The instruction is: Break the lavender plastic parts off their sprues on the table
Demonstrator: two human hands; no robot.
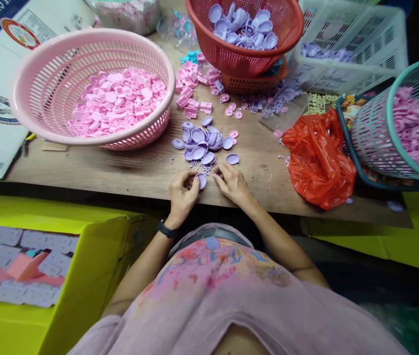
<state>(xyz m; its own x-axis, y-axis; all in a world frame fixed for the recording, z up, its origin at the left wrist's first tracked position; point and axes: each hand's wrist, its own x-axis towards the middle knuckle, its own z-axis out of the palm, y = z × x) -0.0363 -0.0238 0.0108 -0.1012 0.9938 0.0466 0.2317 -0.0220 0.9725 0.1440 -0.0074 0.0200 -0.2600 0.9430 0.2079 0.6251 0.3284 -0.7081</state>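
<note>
My left hand (184, 192) is at the table's front edge, its thumb and fingers closed on a small purple oval plastic dish (202, 181). Just to the right, my right hand (234, 185) has its thumb and fingertips drawn close together; anything between them is too small to make out. Tiny purple hook-shaped pieces (206, 168) lie between and just beyond the hands. Behind these is a loose heap of purple oval dishes (198, 143), and a single purple dish (232, 159) lies apart, beyond my right hand.
A large pink basket (94, 37) of pink parts stands left. At the back are a red basket (209, 54) of purple dishes and a white crate (350, 79). A red plastic bag (318, 162) and a tilted teal basket (374, 123) occupy the right. Below left sits a yellow box (98, 256).
</note>
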